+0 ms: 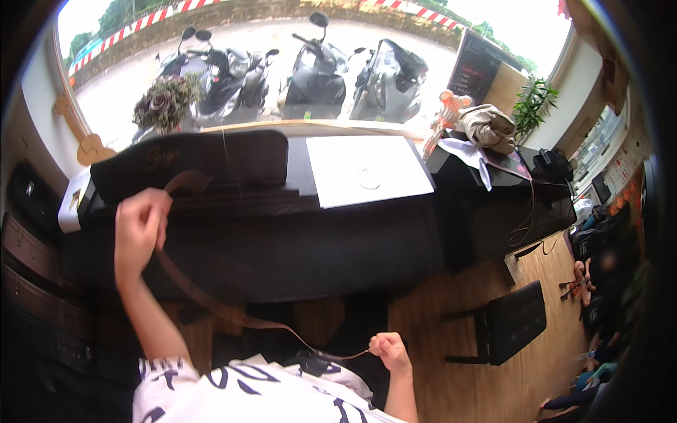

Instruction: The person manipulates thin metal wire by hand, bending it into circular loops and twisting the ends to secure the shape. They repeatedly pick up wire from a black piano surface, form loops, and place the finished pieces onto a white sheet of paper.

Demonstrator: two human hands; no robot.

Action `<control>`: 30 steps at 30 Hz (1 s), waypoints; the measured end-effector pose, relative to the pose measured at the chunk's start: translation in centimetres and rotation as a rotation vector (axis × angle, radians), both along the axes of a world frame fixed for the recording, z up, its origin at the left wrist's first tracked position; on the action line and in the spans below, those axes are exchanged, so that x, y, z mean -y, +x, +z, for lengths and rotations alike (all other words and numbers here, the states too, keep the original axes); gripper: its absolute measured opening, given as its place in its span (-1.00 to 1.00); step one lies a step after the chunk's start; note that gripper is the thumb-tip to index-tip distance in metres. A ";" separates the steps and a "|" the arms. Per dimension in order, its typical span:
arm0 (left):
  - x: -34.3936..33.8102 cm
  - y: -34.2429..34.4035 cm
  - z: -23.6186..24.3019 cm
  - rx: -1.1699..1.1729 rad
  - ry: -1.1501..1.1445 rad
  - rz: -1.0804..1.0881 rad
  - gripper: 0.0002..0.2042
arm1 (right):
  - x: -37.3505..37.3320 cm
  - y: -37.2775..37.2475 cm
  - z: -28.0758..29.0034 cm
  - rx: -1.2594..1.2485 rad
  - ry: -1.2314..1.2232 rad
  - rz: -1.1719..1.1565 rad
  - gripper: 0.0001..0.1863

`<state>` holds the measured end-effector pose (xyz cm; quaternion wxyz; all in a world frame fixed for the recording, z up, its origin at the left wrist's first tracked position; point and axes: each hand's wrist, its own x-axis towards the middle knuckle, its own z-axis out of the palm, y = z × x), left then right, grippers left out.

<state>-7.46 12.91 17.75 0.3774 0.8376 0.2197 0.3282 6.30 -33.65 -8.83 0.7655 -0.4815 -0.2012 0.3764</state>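
Strap, head view: long brown band [201, 296], slung in a sagging curve between the two hands, in front of a black table [338, 243] and above the wearer's patterned shirt [261, 398].
Left hand: raised, fingers [156, 204] curled onto the band; a short, blurred end stands out past the fist [143, 222].
Right hand: lower and well apart from the left, thumb and fingers [390, 350] pinched on the far, narrow-looking end.
Handling: judged light and pliant, more likely to twist than to break; surface grip cannot be told.
Hold: best taken near each end, across the flat width, so that the middle hangs free.
Tabletop: white sheet [352, 158] with a ring-shaped mark; black lettered panel [233, 162]; crumpled beige cloth [488, 128] at the right.
Seat: black padded bench [520, 321] on wood flooring [423, 317].
Window: parked scooters [317, 77] outside.
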 end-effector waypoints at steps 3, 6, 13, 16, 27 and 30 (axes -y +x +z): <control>-1.1 -11.3 -6.0 -0.391 -0.081 0.199 -0.76 | 0.0 1.3 0.3 -0.028 0.086 0.059 -0.47; -0.7 -19.1 -11.3 -0.922 -0.353 0.206 -0.83 | -2.8 2.0 0.7 -0.015 0.090 0.244 -0.47; 3.7 -17.4 -14.1 -0.687 -0.102 0.213 -0.76 | -11.0 1.1 1.8 0.112 -0.134 0.386 -0.51; 8.6 -8.2 -11.8 -0.324 -0.198 -0.166 -0.72 | -12.7 -0.3 2.4 -0.101 -0.089 0.314 -0.56; 19.3 4.8 -15.8 -0.011 -0.309 -0.834 -0.86 | -9.4 -3.6 7.7 -0.318 0.118 0.103 -0.57; 17.7 4.8 -14.7 -0.210 -0.372 -0.979 -0.86 | -8.4 -3.6 7.4 -0.294 0.115 0.088 -0.57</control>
